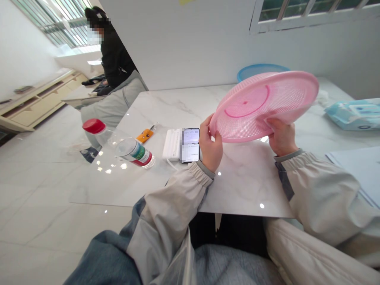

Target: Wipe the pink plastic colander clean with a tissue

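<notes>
Left hand (211, 145) and right hand (282, 136) clamp the tilted pink plastic strainer (264, 107) by its rim; one slip, and it could hit the phone (190, 145)!

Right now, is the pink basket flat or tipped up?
Tipped up: the pink basket slants in the air, held by the left hand and right hand.

The person is wearing a loose off-white jacket, its left sleeve (175, 202) and right sleeve (323, 194) bunching in soft folds. The left sleeve is gathering into a ruched elastic cuff (199, 174) edged in grey, while a grey cuff band (286, 155) is finishing the right sleeve. A slate-grey panel (283, 180) is running along the right sleeve, and a blue denim-like panel (103, 261) is showing beside the left. The left hand (210, 148) and right hand (282, 136) are bare.
</notes>
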### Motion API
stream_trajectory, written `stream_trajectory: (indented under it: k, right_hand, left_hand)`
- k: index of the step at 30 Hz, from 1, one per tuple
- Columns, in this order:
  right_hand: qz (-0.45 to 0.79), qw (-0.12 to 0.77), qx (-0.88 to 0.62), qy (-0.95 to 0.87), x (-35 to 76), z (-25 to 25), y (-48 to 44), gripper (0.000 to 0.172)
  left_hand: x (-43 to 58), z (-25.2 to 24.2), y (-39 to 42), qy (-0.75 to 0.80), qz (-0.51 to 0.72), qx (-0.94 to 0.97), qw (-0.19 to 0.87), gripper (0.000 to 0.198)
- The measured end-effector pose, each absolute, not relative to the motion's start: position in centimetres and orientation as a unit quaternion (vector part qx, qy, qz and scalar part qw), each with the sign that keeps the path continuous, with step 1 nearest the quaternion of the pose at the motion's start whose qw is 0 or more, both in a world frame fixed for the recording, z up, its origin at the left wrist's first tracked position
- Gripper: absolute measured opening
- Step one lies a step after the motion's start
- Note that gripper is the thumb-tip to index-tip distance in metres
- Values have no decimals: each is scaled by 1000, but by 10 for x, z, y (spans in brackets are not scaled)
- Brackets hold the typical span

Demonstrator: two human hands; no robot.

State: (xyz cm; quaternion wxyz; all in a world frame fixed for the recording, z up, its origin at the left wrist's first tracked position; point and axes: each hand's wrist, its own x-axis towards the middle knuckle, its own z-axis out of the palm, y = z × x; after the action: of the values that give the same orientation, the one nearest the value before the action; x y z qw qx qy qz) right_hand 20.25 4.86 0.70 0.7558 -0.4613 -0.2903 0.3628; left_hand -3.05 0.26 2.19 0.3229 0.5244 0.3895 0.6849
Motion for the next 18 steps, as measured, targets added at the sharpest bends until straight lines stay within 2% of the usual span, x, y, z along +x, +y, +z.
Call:
stream_trajectory:
  k: [5,12,18]
  right_hand:
    - [342,776,-429,-312,195,17,42,31]
    - [400,748,-400,-348,197,27,35,51]
    - [388,756,-411,-330,193,27,37,34]
  left_hand:
    - [-32,19,5,410,689,510,312,60]
    - [-36,10,15,409,694,509,304,64]
    - [-36,12,12,406,690,521,297,65]
